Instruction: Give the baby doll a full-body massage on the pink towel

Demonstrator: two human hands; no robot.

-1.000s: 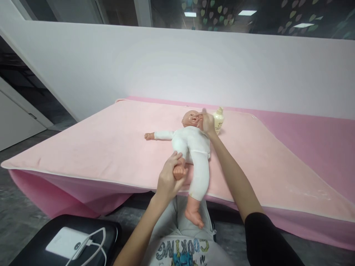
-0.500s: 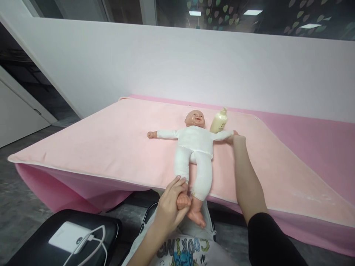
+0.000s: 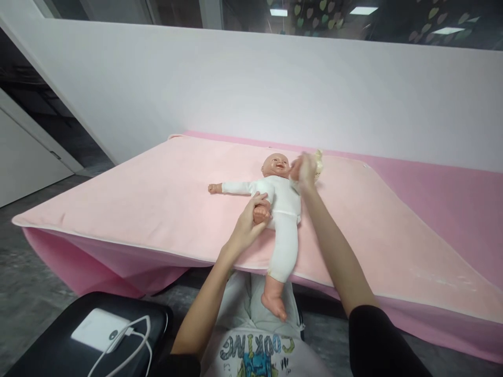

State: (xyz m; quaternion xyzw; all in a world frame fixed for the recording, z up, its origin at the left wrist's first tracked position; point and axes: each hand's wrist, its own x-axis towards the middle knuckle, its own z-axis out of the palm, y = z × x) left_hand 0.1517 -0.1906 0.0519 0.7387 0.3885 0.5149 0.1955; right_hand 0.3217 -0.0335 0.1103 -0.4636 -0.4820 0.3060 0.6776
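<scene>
A baby doll (image 3: 287, 201) with a white cloth body lies on its back on the pink mat (image 3: 173, 209). My left hand (image 3: 251, 217) is closed around the doll's foot (image 3: 261, 213), with that leg bent up over the belly. Blurred by motion, my right hand (image 3: 307, 170) holds the doll's other arm near its hand (image 3: 295, 168), raised beside the head. The other leg (image 3: 283, 251) stretches straight, its foot hanging past the table edge. Behind my right hand stands a pale yellow pump bottle (image 3: 319, 163), partly hidden.
A black chair (image 3: 129, 314) at lower left bears a white power bank (image 3: 100, 330) with a cable. A white wall (image 3: 251, 89) rises behind the table. Pink cloth (image 3: 432, 193) extends to the right under the mat.
My left hand has pushed the doll's foot up toward its belly, bending the leg. My right hand has brought the doll's arm from stretched out sideways up and inward beside the head.
</scene>
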